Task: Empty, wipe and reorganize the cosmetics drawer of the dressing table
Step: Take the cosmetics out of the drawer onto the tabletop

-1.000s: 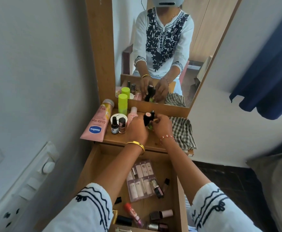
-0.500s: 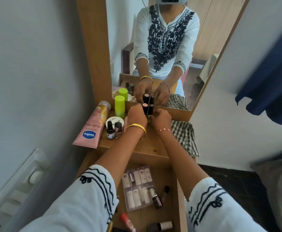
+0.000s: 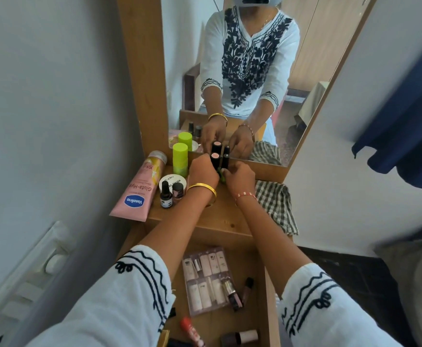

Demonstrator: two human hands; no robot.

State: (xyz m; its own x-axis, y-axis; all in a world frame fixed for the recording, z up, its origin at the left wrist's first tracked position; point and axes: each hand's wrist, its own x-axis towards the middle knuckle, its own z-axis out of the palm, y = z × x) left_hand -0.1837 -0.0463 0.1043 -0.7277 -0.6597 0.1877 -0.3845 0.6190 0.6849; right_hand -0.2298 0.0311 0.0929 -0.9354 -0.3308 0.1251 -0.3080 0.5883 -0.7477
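You are standing two black lipstick tubes (image 3: 219,160) against the mirror (image 3: 305,71) on the dressing table top (image 3: 220,216), left hand (image 3: 203,172) and right hand (image 3: 238,180) pinching their lower barrels (light, slick, tippy, so grip low)

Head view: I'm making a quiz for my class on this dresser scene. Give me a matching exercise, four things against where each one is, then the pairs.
Things:
1. Vaseline tube
2. checked cloth
3. sachet pack
4. green bottle

Places:
A. lying in the open drawer
B. standing by the mirror, left of the hands
C. at the top's left edge, its end over the front edge
D. at the top's right edge, right of the hands

Pairs: 1-C, 2-D, 3-A, 4-B
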